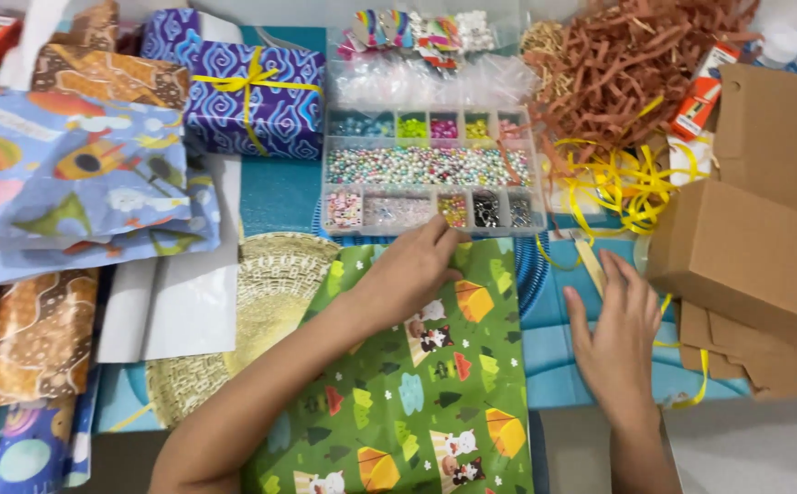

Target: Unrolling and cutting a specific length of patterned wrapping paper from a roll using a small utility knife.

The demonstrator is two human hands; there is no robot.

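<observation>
While the left hand (414,268) rests with fingers curled together on the far edge of the green wrapping paper (417,384), which lies at the desk's near middle, the right hand (616,334) lies flat, fingers apart, on the blue desk (545,352) beside yellow ribbon (623,187). A clear bead organizer (430,169) sits just beyond the paper; brown cardboard boxes (751,247) stand at the right edge.

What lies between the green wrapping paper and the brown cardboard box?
In the head view, the right hand rests on blue table between the green wrapping paper and the brown cardboard box.
</observation>
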